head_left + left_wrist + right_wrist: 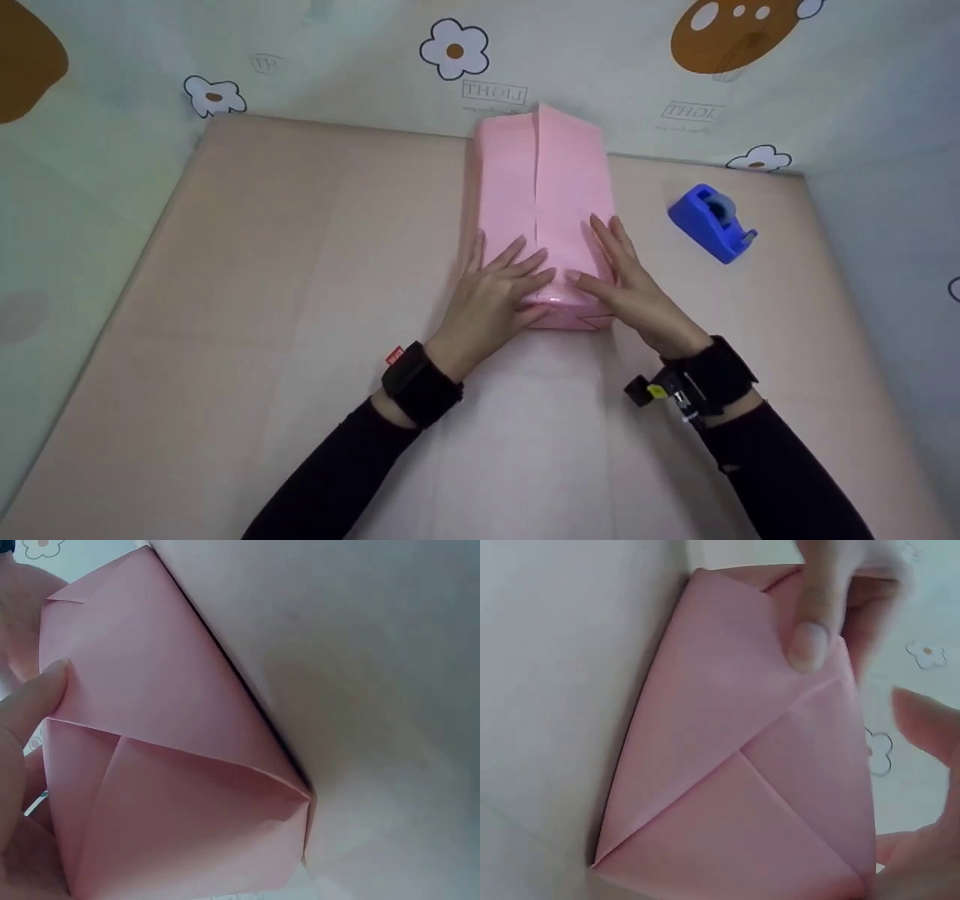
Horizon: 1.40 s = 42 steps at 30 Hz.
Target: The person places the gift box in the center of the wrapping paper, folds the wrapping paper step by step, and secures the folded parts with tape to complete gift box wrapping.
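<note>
A long box-shaped package wrapped in pink paper lies on the table, a lengthwise seam along its top. My left hand spreads its fingers over the top near the close end. Its thumb presses the folded flap on that end face. Triangular folds of paper show there in the right wrist view, with a slight gap under the flap at one corner in the left wrist view. At the package's right side, my right hand rests fairly straight fingers along the top and edge, thumb toward the middle.
A blue tape dispenser with a roll in it stands to the right of the package. Behind the table hangs a pale cloth printed with flowers, close to the package's far end. Both wrists wear black straps.
</note>
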Available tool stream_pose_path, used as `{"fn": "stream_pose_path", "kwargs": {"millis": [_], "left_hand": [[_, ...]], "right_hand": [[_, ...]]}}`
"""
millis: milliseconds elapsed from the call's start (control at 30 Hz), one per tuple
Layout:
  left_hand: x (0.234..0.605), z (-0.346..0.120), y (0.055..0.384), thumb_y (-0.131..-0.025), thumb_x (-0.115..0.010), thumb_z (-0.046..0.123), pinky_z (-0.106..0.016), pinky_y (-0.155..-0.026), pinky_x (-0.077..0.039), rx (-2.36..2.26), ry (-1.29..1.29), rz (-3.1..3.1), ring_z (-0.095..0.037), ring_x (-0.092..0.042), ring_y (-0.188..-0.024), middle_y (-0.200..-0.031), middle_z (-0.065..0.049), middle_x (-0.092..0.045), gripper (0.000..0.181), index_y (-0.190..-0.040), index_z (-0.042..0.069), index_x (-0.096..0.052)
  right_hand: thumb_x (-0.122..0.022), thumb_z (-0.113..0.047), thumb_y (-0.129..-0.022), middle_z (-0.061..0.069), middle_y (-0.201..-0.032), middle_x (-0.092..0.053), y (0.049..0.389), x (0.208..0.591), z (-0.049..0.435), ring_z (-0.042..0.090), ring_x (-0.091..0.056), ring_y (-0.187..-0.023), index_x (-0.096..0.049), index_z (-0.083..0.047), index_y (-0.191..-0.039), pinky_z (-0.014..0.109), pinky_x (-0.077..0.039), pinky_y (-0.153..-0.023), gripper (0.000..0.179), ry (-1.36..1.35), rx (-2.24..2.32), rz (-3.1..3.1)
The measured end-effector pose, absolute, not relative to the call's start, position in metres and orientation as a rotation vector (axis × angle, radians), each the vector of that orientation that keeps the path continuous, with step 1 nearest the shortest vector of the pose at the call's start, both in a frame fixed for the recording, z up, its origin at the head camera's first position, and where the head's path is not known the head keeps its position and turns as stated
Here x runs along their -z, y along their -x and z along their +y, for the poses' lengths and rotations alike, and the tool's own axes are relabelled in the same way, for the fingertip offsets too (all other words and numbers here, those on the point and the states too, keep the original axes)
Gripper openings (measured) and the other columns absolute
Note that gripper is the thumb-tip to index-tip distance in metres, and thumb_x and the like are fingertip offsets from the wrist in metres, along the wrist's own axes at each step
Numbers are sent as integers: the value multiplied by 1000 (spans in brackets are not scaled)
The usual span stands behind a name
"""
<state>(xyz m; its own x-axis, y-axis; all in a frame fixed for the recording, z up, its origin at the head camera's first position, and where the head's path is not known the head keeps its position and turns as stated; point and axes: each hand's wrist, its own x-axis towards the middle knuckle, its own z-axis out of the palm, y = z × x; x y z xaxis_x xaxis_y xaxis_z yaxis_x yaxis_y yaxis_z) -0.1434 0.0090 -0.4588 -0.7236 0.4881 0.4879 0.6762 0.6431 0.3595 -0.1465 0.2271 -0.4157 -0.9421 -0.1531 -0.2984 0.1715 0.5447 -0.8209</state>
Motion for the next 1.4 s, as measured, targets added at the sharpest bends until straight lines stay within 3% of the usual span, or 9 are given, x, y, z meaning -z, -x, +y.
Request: {"fn": "stream_pose_path", "kwargs": {"millis": [233,467,667,800,933,1067,1167,1233,1400], "left_hand": [[455,9,143,-86,-79,39,-68,-121,-24,801,929,-2527,-29,-53,-140,-139,-3,-65,45,-124,17,-73],[455,9,143,-86,-78,40,-68,-121,-25,794,933,-2525,-29,-53,-140,-140,-4,-65,48,-127,15,-71],[456,5,144,-86,-78,43,-67,-122,-22,770,951,-2561,-28,-51,-142,-143,-4,-63,58,-134,13,-66],[454,-1,143,-87,-75,47,-65,-125,-18,770,959,-2609,-32,-40,-149,-154,-9,-52,67,-141,12,-59],[445,-11,142,-97,-60,51,-57,-128,-13,978,679,-2810,-39,-23,-156,-166,-16,-29,72,-153,10,-42],[438,-19,143,-104,-51,46,-52,-122,-34,1233,304,-2962,-38,-41,-147,-161,-22,-37,73,-159,5,-28],[438,-21,146,-103,-53,44,-50,-112,-47,1317,235,-3013,-35,-54,-137,-153,-23,-48,75,-159,3,-26],[437,-24,147,-103,-53,44,-48,-114,-46,1353,249,-3036,-33,-53,-138,-154,-22,-48,75,-160,2,-25],[434,-39,151,-105,-48,43,-46,-123,-35,1408,321,-3076,-31,-41,-148,-160,-20,-39,73,-160,3,-22]], "right_hand": [[-77,-49,-86,6,-173,7,141,425,223,34,2,-160,-11,-30,-164,68,-10,-124,104,75,1244,2713],[-82,-46,-81,12,-172,5,140,427,216,40,-1,-159,-20,-29,-163,71,-13,-123,104,68,1186,2777],[-72,-47,-91,6,-173,9,138,433,221,33,3,-160,-10,-32,-164,67,-8,-125,97,19,1317,2726],[-59,-44,-100,2,-173,3,140,434,232,29,-10,-160,-7,-29,-164,55,-17,-128,84,-82,1543,2634],[-56,-42,-102,7,-173,-4,149,432,245,34,-23,-157,-2,-29,-164,51,-27,-126,84,-143,1600,2545],[-54,-46,-102,11,-172,-10,160,431,252,34,-23,-157,3,-38,-162,53,-24,-126,84,-178,1508,2462],[-49,-47,-104,8,-172,-7,162,435,254,32,-19,-158,5,-41,-161,53,-20,-128,78,-158,1466,2425],[-45,-48,-105,5,-173,-3,159,437,252,31,-15,-158,7,-39,-161,53,-17,-129,77,-139,1447,2426],[-43,-46,-106,20,-169,-12,130,430,239,37,-27,-154,23,-29,-159,54,-23,-126,86,-65,1321,2508]]}}
